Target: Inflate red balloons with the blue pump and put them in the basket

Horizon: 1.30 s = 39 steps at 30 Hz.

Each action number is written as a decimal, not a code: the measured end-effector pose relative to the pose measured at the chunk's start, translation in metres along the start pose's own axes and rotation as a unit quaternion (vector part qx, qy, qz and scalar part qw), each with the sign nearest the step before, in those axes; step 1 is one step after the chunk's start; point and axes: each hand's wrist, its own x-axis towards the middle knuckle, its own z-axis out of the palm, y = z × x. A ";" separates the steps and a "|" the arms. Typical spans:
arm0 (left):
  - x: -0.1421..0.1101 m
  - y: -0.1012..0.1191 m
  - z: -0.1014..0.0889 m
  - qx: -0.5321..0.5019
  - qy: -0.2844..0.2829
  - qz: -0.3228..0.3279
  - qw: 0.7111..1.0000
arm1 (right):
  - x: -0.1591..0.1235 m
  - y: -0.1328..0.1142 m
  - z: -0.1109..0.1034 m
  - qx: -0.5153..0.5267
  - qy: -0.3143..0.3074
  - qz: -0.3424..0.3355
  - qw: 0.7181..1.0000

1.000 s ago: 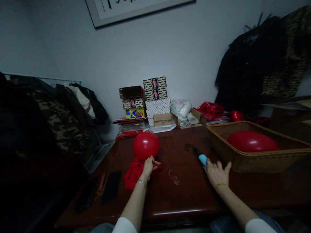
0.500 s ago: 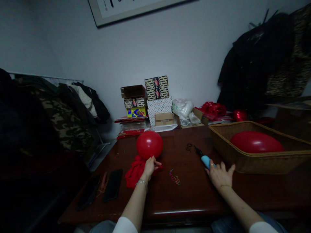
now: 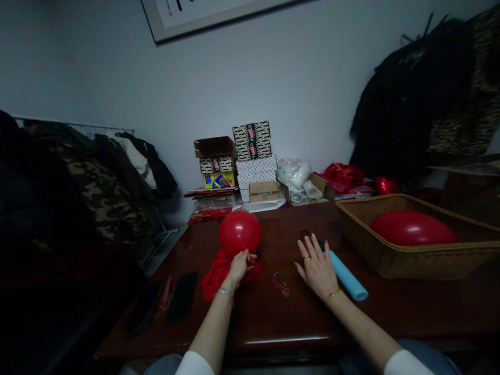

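Note:
A round, inflated red balloon (image 3: 240,232) is pinched at its neck by my left hand (image 3: 239,266), just above the table. Beneath that hand lies a crumpled heap of red material (image 3: 214,275), probably limp balloons or cloth; I cannot tell which. My right hand (image 3: 318,271) is open, palm down with fingers spread, beside a light-blue hand pump (image 3: 347,276) lying on the table. The pump's dark nozzle is partly hidden behind my fingers. Small coloured rubber bands (image 3: 281,287) lie between my hands. A dark looped object (image 3: 304,234) sits beyond my right fingertips.
A wicker basket (image 3: 425,265) holding a large red balloon (image 3: 412,228) stands at the right. Two dark phone-like slabs lie at the left, the nearer one (image 3: 182,298) beside a pinkish stick (image 3: 167,290). Stacked boxes (image 3: 255,172) and plastic bags (image 3: 295,173) line the back edge.
My right hand has left the blue pump and moved left, its fingers now spread to the pump's left. My left hand still pinches the balloon, nearly unmoved.

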 end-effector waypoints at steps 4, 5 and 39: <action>-0.008 0.014 -0.002 0.035 -0.058 0.018 0.998 | 0.020 -0.041 -0.019 0.074 -0.010 -0.063 0.995; -0.011 0.017 -0.003 0.057 -0.076 0.021 0.995 | 0.025 -0.050 -0.022 0.088 -0.013 -0.081 0.993; -0.077 0.093 -0.025 0.615 -0.089 0.516 0.589 | 0.039 -0.100 -0.040 0.260 -0.096 -0.105 0.955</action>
